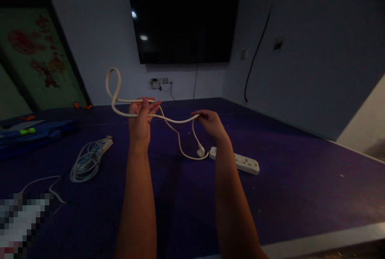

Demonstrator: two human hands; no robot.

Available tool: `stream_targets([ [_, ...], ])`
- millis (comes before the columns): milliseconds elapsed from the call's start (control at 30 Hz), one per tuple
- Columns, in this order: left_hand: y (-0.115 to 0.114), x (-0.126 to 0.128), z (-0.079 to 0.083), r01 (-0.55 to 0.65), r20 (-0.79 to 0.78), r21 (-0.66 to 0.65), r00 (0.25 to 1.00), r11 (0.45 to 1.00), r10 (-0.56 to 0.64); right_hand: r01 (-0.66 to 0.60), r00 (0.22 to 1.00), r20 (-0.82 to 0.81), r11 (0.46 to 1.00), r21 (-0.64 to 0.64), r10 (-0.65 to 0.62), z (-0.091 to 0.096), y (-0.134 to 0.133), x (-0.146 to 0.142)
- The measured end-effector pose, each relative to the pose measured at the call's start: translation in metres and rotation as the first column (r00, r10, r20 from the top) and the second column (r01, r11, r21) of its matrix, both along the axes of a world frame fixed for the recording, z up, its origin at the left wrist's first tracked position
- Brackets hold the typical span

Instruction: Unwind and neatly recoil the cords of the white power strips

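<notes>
A white power cord point(177, 122) runs between my two hands above the purple surface. My left hand point(141, 118) is closed on it, thumb over the strands, and a loop of cord stands up past its left side. My right hand point(209, 120) pinches the cord near its plug end. From there the cord drops to a white plug point(201, 151), which hangs or rests just left of a white power strip point(246, 164). The strip lies on the surface, partly hidden behind my right forearm. The cord's other stretch curves down from my left hand to the strip.
On the left lies a second power strip with its coiled white cable point(87, 162). Blue folded cloth point(39, 130) sits farther back. A large TV point(183, 24) hangs on the wall above sockets point(162, 81). A black cable point(259, 46) dangles down the right wall.
</notes>
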State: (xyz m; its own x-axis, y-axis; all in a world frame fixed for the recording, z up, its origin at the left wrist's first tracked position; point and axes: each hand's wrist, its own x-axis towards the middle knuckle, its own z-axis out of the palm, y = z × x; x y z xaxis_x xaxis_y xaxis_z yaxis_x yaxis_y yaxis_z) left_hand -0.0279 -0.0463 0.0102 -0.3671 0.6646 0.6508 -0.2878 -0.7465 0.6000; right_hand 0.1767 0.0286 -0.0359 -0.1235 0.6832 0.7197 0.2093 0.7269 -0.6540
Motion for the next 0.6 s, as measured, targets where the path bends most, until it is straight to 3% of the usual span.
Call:
stream_targets([
  [167, 0.005, 0.006, -0.003, 0.021, -0.055, -0.018, 0.998, 1.000, -0.021, 0.096, 0.995, 0.039, 0.995, -0.011, -0.095, -0.003, 0.002, 0.005],
  [267, 0.005, 0.009, -0.003, 0.033, -0.085, -0.027, 0.996, 0.999, -0.035, 0.074, 0.993, 0.101, 0.996, -0.056, -0.068, -0.003, 0.000, 0.011],
  [400, 0.000, 0.006, -0.001, 0.029, -0.083, 0.009, 0.996, 1.000, -0.028, -0.055, 0.983, 0.159, 0.978, -0.202, 0.088, 0.002, -0.010, 0.019],
  [500, -0.007, -0.003, 0.002, 0.013, -0.050, 0.038, 0.999, 0.999, -0.011, -0.181, 0.944, 0.193, 0.908, -0.377, 0.268, 0.006, -0.020, 0.019],
  [600, -0.016, -0.012, 0.006, 0.000, -0.020, 0.060, 1.000, 0.998, 0.001, -0.226, 0.881, 0.276, 0.854, -0.468, 0.385, 0.008, -0.027, 0.011],
])
